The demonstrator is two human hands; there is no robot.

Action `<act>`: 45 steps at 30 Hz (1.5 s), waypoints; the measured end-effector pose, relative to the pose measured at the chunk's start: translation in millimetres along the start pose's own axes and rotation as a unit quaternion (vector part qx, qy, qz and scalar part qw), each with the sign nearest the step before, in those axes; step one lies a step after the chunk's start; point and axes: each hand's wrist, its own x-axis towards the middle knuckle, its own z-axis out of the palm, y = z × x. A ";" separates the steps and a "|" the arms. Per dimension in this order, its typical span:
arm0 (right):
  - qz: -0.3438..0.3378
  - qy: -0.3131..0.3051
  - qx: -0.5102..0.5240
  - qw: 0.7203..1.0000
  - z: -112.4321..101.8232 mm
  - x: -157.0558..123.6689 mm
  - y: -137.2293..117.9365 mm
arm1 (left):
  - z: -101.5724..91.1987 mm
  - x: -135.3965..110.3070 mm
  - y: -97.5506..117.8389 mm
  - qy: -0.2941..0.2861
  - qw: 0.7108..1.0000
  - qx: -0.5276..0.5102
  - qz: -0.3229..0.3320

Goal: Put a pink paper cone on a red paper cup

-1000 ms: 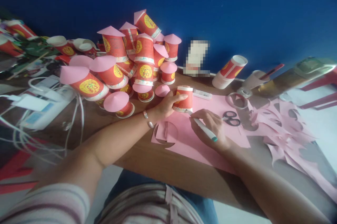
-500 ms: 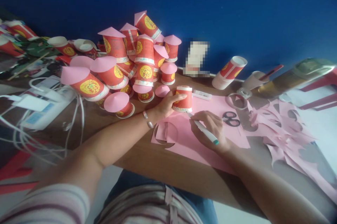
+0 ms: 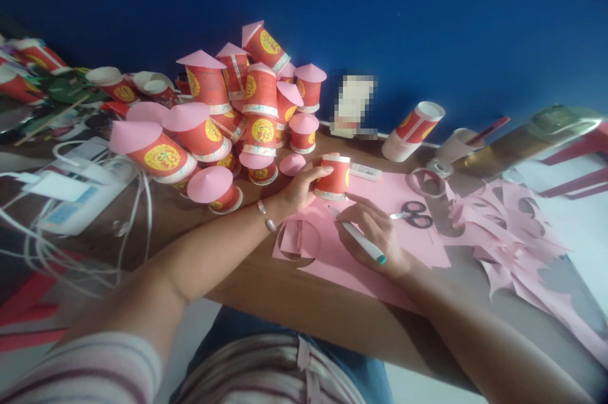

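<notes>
My left hand [image 3: 308,186] is closed round a red paper cup [image 3: 336,177] with a white rim at the bottom, held upside down over pink paper [image 3: 380,280]. In my right hand [image 3: 368,233] is a white marker [image 3: 363,242] with a green end, its tip pointing to the paper just below the cup. The right index finger reaches to the cup's lower edge; whether it touches is unclear. Beside the right hand lie scissors [image 3: 418,214] with black handles, on the pink paper. A second marker or white stick [image 3: 365,171] rests behind the cup.
Red cups with pink cone tops [image 3: 164,154] are piled at left. A power strip [image 3: 76,195] with white cables lies nearer. At right are stacked cups [image 3: 413,132], a tape roll [image 3: 427,183], cut pink scraps [image 3: 513,239] and a bottle [image 3: 513,147]. A blue wall stands behind.
The cup has turned and shifted slightly right in my left hand. My right hand with the marker has moved a little left, and more of the scissors now shows.
</notes>
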 end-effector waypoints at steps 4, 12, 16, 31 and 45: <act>-0.001 -0.002 0.015 1.000 1.0 -0.7 0.3 | 1.8 -1.2 0.1 -0.051 0.998 0.025 -0.008; 0.017 0.031 -0.049 0.998 -0.7 -1.3 3.8 | -2.6 0.3 -4.3 -0.053 0.998 0.039 -0.001; 0.034 0.025 -0.042 0.998 -0.5 -4.6 5.7 | -3.5 -0.9 -3.7 -0.057 0.997 0.045 -0.006; 0.047 0.025 -0.062 0.997 -0.1 -2.4 4.6 | -0.2 -3.3 -0.8 -0.059 0.996 0.069 0.008; 0.038 0.029 -0.053 0.997 0.3 -6.1 4.8 | -0.8 -1.6 0.3 -0.064 0.997 0.044 0.009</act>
